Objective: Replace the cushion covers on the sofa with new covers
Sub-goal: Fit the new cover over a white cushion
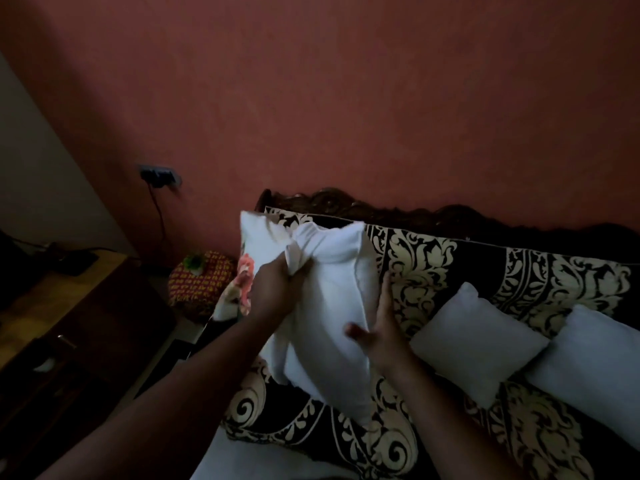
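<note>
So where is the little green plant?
In the head view the green plant is on the left, sitting on a red patterned stool, between the wooden cabinet and the sofa's end, below the wall socket.

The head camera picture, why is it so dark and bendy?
Head view: the room is dim, so the desk sinks into shadow; only the white cushion stands out. The left hand is slightly blurred, and the wide lens makes the walls lean.

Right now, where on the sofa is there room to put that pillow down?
Bare patterned seat shows below the held pillow, left of the two white cushions. The right side is crowded by those cushions. The left hand grips the pillow; the right hand steadies it.
</note>
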Motion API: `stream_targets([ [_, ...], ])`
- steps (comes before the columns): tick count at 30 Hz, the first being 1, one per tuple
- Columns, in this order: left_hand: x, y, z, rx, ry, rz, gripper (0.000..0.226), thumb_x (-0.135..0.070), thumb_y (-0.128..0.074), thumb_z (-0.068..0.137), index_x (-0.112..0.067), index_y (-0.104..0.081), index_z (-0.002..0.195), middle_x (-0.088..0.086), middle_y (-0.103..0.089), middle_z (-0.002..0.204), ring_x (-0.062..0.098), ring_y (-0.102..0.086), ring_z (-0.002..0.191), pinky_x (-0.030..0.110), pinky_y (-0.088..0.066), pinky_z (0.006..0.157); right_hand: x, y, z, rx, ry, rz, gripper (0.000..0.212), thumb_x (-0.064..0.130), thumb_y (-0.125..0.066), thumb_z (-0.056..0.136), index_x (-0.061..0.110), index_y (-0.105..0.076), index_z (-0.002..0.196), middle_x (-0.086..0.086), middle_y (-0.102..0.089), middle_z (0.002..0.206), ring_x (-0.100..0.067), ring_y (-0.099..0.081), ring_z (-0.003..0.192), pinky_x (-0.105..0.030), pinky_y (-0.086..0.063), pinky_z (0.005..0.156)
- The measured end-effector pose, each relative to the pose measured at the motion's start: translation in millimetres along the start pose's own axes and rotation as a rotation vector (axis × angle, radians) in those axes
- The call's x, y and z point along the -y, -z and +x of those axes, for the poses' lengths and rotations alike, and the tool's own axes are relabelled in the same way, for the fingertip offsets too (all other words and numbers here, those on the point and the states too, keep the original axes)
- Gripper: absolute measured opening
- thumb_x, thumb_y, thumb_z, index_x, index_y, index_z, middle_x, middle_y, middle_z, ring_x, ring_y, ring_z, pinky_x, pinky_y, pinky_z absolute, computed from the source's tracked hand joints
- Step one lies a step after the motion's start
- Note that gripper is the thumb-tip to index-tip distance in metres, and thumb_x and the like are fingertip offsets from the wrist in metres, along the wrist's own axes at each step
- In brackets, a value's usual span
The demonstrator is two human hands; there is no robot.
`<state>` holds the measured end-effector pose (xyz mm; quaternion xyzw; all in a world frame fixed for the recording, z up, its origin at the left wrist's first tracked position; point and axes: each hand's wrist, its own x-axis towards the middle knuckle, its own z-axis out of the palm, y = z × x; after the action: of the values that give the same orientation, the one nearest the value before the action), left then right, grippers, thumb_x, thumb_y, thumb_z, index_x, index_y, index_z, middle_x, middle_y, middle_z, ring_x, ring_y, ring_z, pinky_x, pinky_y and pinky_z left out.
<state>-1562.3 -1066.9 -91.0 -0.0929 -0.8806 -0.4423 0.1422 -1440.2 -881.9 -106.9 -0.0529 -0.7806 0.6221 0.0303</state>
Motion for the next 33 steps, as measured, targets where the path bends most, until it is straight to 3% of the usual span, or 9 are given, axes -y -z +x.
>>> stream_targets([
  [3,-12.8,-3.7,0.9,0.075,0.02,-0.119,0.024,-0.046,-0.07,0.091,-0.022,-0.068,0.088,0.0,-0.075,0.087,0.02,-0.071,0.087,0.034,-0.055,0.073,-16.5,-22.8,-6.5,-0.099,-0.135,-0.081,0.168,0.077,-0.085,0.037,0.03,0.023,0.157,0.003,0.002,0.169,-0.018,-0.014,0.152,-0.037,-0.028,0.117],
  [6,-24.8,-8.9,-6.7,0.173,-0.02,-0.123,0.028,-0.051,-0.068,0.088,-0.024,-0.07,0.096,-0.002,-0.076,0.095,0.017,-0.07,0.093,0.038,-0.057,0.079,-23.8,-19.7,15.5,-0.271,-0.225,-0.028,0.161,0.058,-0.098,0.035,0.024,-0.003,0.16,-0.003,-0.026,0.163,-0.02,-0.033,0.146,-0.043,-0.036,0.117],
  [11,-33.9,2.6,9.3,0.205,-0.023,0.069,0.046,-0.06,-0.062,0.091,-0.019,-0.055,0.108,0.002,-0.069,0.088,0.025,-0.065,0.083,0.037,-0.049,0.067,-29.7,-9.1,22.9,-0.334,-0.221,0.183,0.069,0.029,-0.101,0.052,0.022,-0.068,0.111,0.001,-0.072,0.114,-0.004,-0.07,0.093,-0.027,-0.059,0.08],
  [15,-17.2,22.1,33.5,0.182,0.306,0.023,0.037,-0.049,-0.065,0.094,-0.018,-0.066,0.114,0.014,-0.069,0.109,0.031,-0.067,0.106,0.037,-0.054,0.088,-40.9,-24.4,2.4,-0.354,-0.22,0.252,0.079,0.031,-0.099,0.048,0.018,-0.068,0.119,0.0,-0.075,0.111,-0.016,-0.073,0.097,-0.038,-0.061,0.083],
  [17,-9.6,27.0,33.4,0.221,0.262,0.142,0.021,-0.031,-0.061,0.097,-0.016,-0.074,0.089,0.014,-0.074,0.101,0.034,-0.069,0.102,0.036,-0.055,0.086,-49.1,-30.2,-5.4,-0.321,-0.209,0.244,0.08,0.026,-0.1,0.051,0.022,-0.065,0.123,0.004,-0.075,0.113,-0.017,-0.072,0.102,-0.039,-0.061,0.086],
  [19,-6.1,24.7,28.3,0.226,0.211,0.22,0.025,-0.023,-0.055,0.098,-0.014,-0.079,0.096,0.015,-0.075,0.105,0.035,-0.069,0.101,0.035,-0.054,0.085,-54.8,-26.8,-5.4,-0.256,-0.204,0.163,0.079,0.022,-0.101,0.055,0.025,-0.063,0.124,0.007,-0.073,0.114,-0.014,-0.07,0.106,-0.03,-0.059,0.085],
  [24,-9.4,12.0,20.8,0.137,0.208,0.043,0.025,-0.019,-0.057,0.097,-0.011,-0.078,0.105,0.013,-0.075,0.11,0.031,-0.067,0.106,0.03,-0.048,0.084,-35.9,-18.2,10.2,-0.165,-0.187,-0.085,0.139,0.076,-0.09,0.03,0.018,-0.041,0.147,0.006,-0.055,0.135,-0.015,-0.053,0.126,-0.033,-0.048,0.102],
  [29,-17.9,15.5,28.4,0.066,0.157,-0.088,0.026,-0.031,-0.058,0.096,-0.016,-0.078,0.101,0.007,-0.078,0.101,0.024,-0.071,0.097,0.038,-0.055,0.089,-14.0,-18.8,26.4,-0.237,-0.163,-0.143,0.116,0.052,-0.096,0.052,0.013,-0.041,0.147,0.001,-0.057,0.125,-0.013,-0.054,0.112,-0.025,-0.043,0.089],
  [33,-26.2,32.8,52.4,0.133,0.045,-0.178,0.022,-0.013,-0.056,0.102,-0.017,-0.075,0.112,0.007,-0.076,0.099,0.016,-0.07,0.093,0.027,-0.052,0.082,-13.7,-26.1,23.4,-0.014,-0.066,-0.389,0.075,0.05,-0.086,0.071,0.028,-0.055,0.135,0.007,-0.065,0.109,-0.02,-0.065,0.107,-0.028,-0.048,0.081],
])
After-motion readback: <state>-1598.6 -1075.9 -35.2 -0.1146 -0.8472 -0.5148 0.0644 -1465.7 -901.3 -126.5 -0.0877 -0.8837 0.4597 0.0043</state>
